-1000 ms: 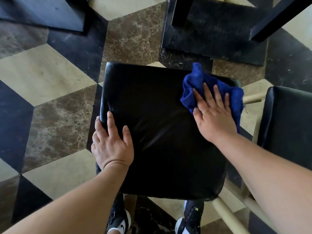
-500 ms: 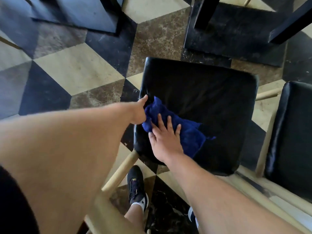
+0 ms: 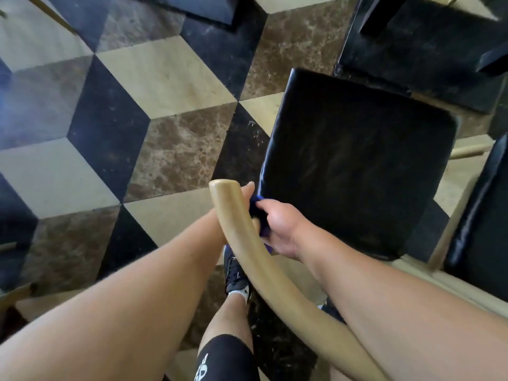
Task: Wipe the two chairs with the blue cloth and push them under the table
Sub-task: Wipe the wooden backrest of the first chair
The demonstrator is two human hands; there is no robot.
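Note:
The first chair's black padded seat [image 3: 354, 166] fills the middle right. Its curved pale wooden back rail [image 3: 247, 248] runs from the bottom right up to the seat's near-left corner. My right hand [image 3: 280, 229] is shut on the bunched blue cloth [image 3: 257, 202] at that corner, pressed against the rail. My left hand [image 3: 246, 191] reaches in from the left and is mostly hidden behind the rail; only a fingertip shows by the seat edge. The second chair's black seat [image 3: 478, 215] stands at the right edge.
The table's black base and legs [image 3: 423, 50] lie just beyond the first chair at the top right. Another dark base [image 3: 198, 6] sits at the top centre. My feet in black shoes [image 3: 236, 276] stand behind the chair on the patterned tile floor [image 3: 137, 78].
My right hand has dragged the cloth from the seat's far right, across the surface, to the near-left corner by the back rail. My view has shifted left, bringing the rail into view.

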